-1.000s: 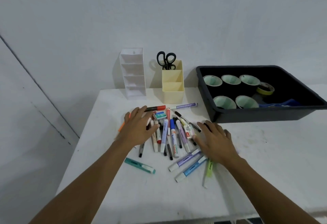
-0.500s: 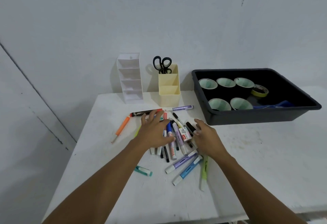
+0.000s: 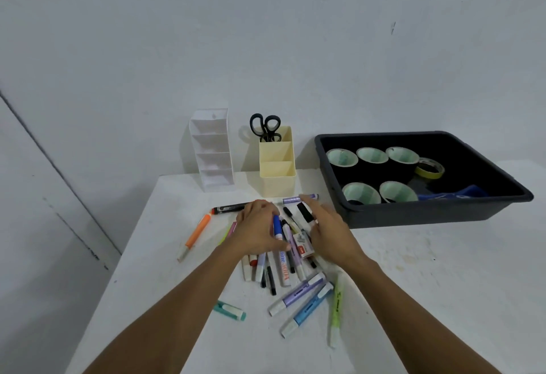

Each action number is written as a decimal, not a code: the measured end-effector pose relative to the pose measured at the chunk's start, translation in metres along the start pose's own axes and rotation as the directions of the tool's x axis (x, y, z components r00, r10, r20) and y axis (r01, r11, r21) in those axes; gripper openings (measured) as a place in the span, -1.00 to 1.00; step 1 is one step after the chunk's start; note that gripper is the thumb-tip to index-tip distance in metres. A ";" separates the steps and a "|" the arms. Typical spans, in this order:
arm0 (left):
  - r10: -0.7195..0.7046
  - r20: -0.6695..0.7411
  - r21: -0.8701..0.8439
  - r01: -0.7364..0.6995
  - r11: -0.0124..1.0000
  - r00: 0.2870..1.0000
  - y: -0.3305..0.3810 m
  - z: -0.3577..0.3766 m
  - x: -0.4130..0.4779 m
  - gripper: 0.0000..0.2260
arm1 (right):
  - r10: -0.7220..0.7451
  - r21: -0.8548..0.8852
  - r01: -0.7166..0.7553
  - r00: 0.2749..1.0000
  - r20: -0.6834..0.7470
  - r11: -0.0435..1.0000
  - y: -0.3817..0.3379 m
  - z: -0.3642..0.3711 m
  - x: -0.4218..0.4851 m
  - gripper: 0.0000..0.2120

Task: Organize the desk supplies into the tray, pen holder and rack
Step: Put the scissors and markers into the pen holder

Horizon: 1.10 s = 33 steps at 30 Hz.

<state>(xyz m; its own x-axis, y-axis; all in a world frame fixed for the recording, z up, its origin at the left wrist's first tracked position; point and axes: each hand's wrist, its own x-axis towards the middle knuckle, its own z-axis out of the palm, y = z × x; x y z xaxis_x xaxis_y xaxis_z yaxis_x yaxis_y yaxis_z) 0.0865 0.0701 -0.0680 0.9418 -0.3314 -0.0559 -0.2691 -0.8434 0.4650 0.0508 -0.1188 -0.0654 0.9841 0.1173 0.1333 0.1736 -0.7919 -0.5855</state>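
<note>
A pile of markers (image 3: 285, 267) and pens lies mid-table with a small staples box (image 3: 302, 244) among them. My left hand (image 3: 256, 227) is cupped over the pile's left side, fingers curled round several markers, with a blue-capped marker (image 3: 276, 226) at its thumb. My right hand (image 3: 328, 232) rests on the right side, fingers straight, reaching toward a purple marker (image 3: 298, 199). At the back stand the white rack (image 3: 211, 149), the cream pen holder (image 3: 277, 174) with scissors (image 3: 266, 127), and the black tray (image 3: 428, 212).
Loose around the pile lie an orange highlighter (image 3: 198, 232), a black marker (image 3: 230, 207), and teal (image 3: 230, 310), purple (image 3: 295, 295), blue (image 3: 307, 310) and green (image 3: 336, 308) highlighters. The tray holds several tape rolls (image 3: 372, 155), yellow tape (image 3: 430, 168) and a blue item (image 3: 461, 192). The table's left edge is close.
Both hands have slid inward and toward the back of the pile. The left hand has gone from lying flat to cupped over the markers, uncovering the orange highlighter.
</note>
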 end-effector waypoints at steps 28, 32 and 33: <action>0.083 -0.571 -0.292 -0.297 0.909 0.817 0.007 -0.072 0.118 -0.73 | -0.088 0.255 0.187 0.931 -0.354 0.949 -0.018 -0.030 0.164 -0.81; 0.110 -0.466 -0.279 -0.264 0.923 0.878 0.012 -0.062 0.124 -0.76 | -0.083 0.282 0.169 0.953 -0.291 0.944 -0.008 -0.017 0.163 -0.75; 0.100 -0.447 -0.290 -0.250 0.924 0.889 0.012 -0.060 0.127 -0.77 | -0.060 0.300 0.149 0.957 -0.285 0.942 -0.006 -0.014 0.161 -0.74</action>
<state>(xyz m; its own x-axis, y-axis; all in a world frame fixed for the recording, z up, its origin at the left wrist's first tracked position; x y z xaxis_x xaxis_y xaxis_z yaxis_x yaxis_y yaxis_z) 0.2145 0.0431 -0.0161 0.9004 -0.1896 0.3916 -0.4253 -0.5738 0.6999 0.2080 -0.1036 -0.0289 0.9204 -0.0112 0.3908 0.3208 -0.5494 -0.7715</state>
